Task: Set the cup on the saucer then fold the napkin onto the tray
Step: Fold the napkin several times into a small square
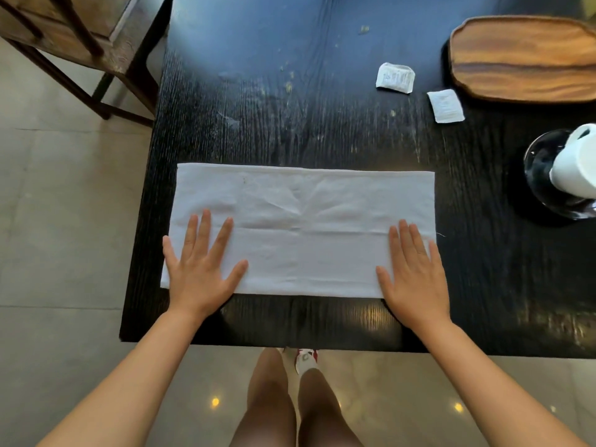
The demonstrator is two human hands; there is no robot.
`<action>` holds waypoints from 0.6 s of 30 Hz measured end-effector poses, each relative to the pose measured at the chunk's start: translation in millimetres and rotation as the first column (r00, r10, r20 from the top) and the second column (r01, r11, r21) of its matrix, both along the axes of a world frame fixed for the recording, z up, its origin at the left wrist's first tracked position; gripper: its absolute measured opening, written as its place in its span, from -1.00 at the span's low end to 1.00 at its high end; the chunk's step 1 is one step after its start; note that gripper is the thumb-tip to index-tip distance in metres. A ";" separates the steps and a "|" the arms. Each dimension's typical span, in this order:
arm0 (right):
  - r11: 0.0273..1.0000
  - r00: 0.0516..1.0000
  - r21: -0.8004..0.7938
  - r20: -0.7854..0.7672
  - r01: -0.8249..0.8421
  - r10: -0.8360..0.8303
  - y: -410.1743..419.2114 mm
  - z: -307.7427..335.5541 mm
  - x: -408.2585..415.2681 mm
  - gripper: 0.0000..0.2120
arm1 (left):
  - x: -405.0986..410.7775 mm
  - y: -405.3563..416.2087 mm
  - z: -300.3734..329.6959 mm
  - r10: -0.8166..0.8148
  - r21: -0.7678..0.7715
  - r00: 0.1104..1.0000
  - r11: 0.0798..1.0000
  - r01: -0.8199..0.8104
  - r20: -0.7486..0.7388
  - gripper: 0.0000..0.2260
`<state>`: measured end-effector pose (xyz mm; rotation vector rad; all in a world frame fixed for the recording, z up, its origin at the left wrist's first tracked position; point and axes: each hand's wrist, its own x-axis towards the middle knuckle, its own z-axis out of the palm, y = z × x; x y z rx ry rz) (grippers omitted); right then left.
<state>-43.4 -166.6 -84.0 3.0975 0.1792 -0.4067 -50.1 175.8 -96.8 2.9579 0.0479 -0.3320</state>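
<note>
A white napkin (303, 227) lies flat on the black table (290, 108) as a wide rectangle, folded over once. My left hand (201, 269) presses flat on its near left corner, fingers spread. My right hand (416, 272) lies flat on its near right corner. Neither hand grips anything. At the right edge a white cup (577, 162) stands on a clear glass saucer (541, 175), partly cut off by the frame. An empty wooden tray (522, 59) sits at the far right.
Two small white paper packets (395, 77) (446, 105) lie between the napkin and the tray. A wooden chair (80, 43) stands off the table's far left corner. The table's near edge runs just behind my wrists, over a tiled floor.
</note>
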 end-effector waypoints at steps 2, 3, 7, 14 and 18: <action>1.000 1.000 0.006 -0.006 0.005 -0.005 -6.0 0.3 -6.0 -0.36 | -5.1 -0.4 0.1 -0.004 -0.003 1.000 1.000 0.004 -0.001 -0.33; 1.000 1.000 0.005 -0.011 0.008 -0.008 -7.3 0.0 -8.0 -0.36 | -8.0 -0.6 0.1 -0.008 0.000 1.000 1.000 0.008 -0.003 -0.33; 1.000 0.999 0.023 -0.036 0.004 -0.003 -8.9 0.8 -8.3 -0.35 | -10.4 0.1 -0.1 -0.019 0.007 1.000 1.000 0.019 -0.013 -0.31; 0.926 0.932 0.206 0.114 0.316 -0.343 -1.0 20.5 -18.0 -0.33 | -13.1 -64.9 18.4 -0.023 -0.084 0.995 0.996 0.032 0.102 -0.34; 0.848 0.867 0.250 0.057 0.468 -0.495 -5.2 35.0 -27.9 -0.35 | -24.5 -154.6 29.5 -0.329 -0.177 0.936 0.921 0.347 0.125 -0.39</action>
